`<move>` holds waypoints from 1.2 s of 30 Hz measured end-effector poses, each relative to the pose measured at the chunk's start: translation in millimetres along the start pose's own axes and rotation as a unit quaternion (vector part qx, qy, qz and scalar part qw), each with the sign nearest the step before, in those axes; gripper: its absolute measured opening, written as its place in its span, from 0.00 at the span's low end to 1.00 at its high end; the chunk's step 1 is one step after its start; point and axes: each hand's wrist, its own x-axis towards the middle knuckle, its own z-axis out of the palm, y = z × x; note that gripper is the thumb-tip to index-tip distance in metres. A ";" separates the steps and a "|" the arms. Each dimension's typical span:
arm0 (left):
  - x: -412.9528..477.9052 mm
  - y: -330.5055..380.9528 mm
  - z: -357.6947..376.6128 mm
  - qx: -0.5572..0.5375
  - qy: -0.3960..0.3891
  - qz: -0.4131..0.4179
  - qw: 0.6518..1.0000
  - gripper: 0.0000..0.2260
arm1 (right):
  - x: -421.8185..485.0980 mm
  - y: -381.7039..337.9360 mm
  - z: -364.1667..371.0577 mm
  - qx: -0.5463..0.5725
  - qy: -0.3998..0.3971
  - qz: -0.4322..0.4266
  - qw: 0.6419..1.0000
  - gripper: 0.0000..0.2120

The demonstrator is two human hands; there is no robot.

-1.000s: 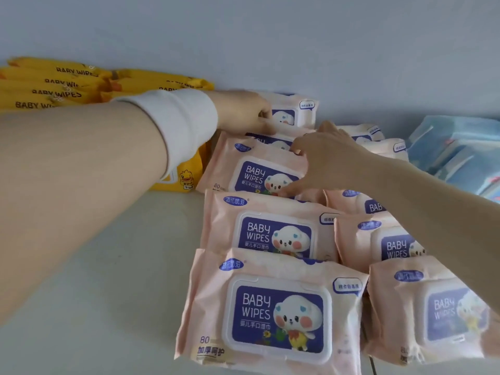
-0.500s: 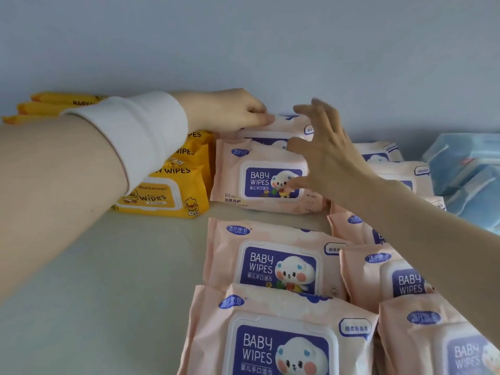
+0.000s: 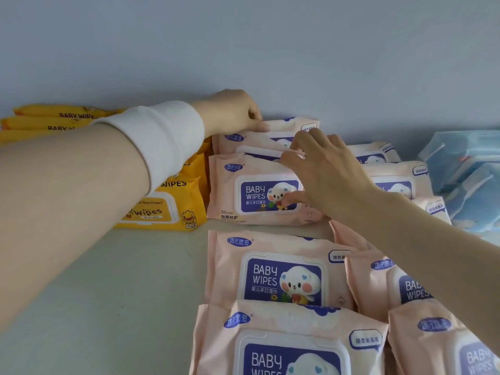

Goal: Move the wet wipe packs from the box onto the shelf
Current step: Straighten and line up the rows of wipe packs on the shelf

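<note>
Bare shelf point(image 3: 94, 293) is lying open at front left; yellow wipe packs point(image 3: 162, 209) are blocking the back, pink wipe packs point(image 3: 270, 277) the right.

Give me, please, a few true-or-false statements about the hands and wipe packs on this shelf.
1. The left hand grips the rear pink pack by its top edge. True.
2. The right hand holds a yellow pack. False: it grips the second pink pack, thumb on the label; the yellow packs lie to the left.
3. Blue packs lie to the right of the pink ones. True.
4. The left cuff is black. False: the cuff is white.
</note>
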 end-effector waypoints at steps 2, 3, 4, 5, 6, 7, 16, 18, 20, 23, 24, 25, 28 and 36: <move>0.0 0.6 0.1 -0.001 0.001 0.009 1.000 0.14 | -1.5 -0.9 1.2 0.004 0.004 0.001 1.000 0.31; -0.7 0.6 1.0 0.000 0.011 0.015 1.000 0.11 | -2.2 -1.4 1.6 0.007 0.008 0.002 1.000 0.30; -1.7 0.3 2.3 0.003 0.028 0.023 0.999 0.09 | -2.4 -1.9 1.8 0.008 0.011 0.004 1.000 0.30; -3.0 0.3 3.5 0.003 0.047 0.035 0.998 0.07 | -1.6 -2.2 1.8 0.007 0.015 0.005 1.000 0.30; -4.0 0.6 3.9 0.002 0.064 0.051 0.997 0.06 | 0.6 -2.2 1.4 0.005 0.018 0.008 1.000 0.30; -4.6 1.2 3.3 0.001 0.075 0.067 0.995 0.06 | 4.1 -2.1 0.9 0.004 0.021 0.010 1.000 0.30; -7.6 -4.6 -11.3 -0.026 0.031 0.091 0.995 0.13 | 36.0 1.2 8.5 0.023 0.027 0.097 0.995 0.27; -22.1 -7.4 -8.0 -0.027 -0.004 0.089 0.996 0.33 | 30.7 2.5 12.2 0.029 0.052 0.093 0.994 0.27; -39.6 -11.2 1.6 0.081 -0.010 0.113 0.990 0.51 | 22.8 2.8 18.0 0.050 0.073 0.088 0.992 0.29; -54.3 -17.2 17.6 0.178 0.001 0.135 0.975 0.60 | 14.2 -0.4 26.3 0.085 0.058 0.099 0.990 0.36; -54.4 -17.8 20.9 0.196 0.014 0.138 0.971 0.59 | 13.9 -1.6 27.1 0.088 0.059 0.104 0.989 0.37; -53.0 -17.9 21.7 0.203 0.030 0.144 0.968 0.57 | 14.9 -2.2 27.4 0.086 0.070 0.106 0.988 0.36; -48.7 -16.6 21.2 0.177 0.066 0.160 0.969 0.53 | 18.2 -3.5 26.0 0.070 0.110 0.111 0.985 0.31; -44.0 -15.5 27.5 0.194 0.036 0.110 0.974 0.56 | 23.0 1.5 33.5 0.046 0.109 0.093 0.989 0.35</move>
